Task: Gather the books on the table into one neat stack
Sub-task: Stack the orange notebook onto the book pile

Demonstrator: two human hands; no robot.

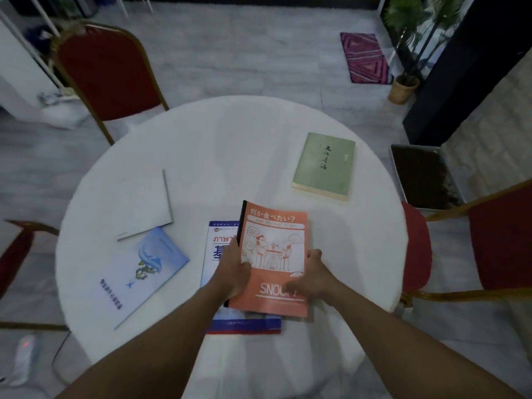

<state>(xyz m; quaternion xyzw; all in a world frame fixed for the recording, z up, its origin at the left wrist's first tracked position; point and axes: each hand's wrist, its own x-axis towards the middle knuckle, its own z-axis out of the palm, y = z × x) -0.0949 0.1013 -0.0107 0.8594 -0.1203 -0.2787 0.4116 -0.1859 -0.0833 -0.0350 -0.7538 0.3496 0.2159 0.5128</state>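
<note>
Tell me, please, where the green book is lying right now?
In the head view the green book lies alone on the far right part of the white table, beyond the orange notebook and untouched.

You are looking at a round table [230,145] covered in plain white. Your hands rest on an orange book [275,249] with a black spine, white lettering and a line drawing in orange on white. Beneath it lies a white book [214,249] with blue and red print and a blue and red band along its bottom edge. To your left are a pale blue book [144,277] with a darker blue swirl and a plain white book [144,205]. Farther right is a pale green book [325,165] with black brush characters. The chairs [112,70] are red with gold frames. A rug [364,57] shows pink and purple zigzags.
</note>
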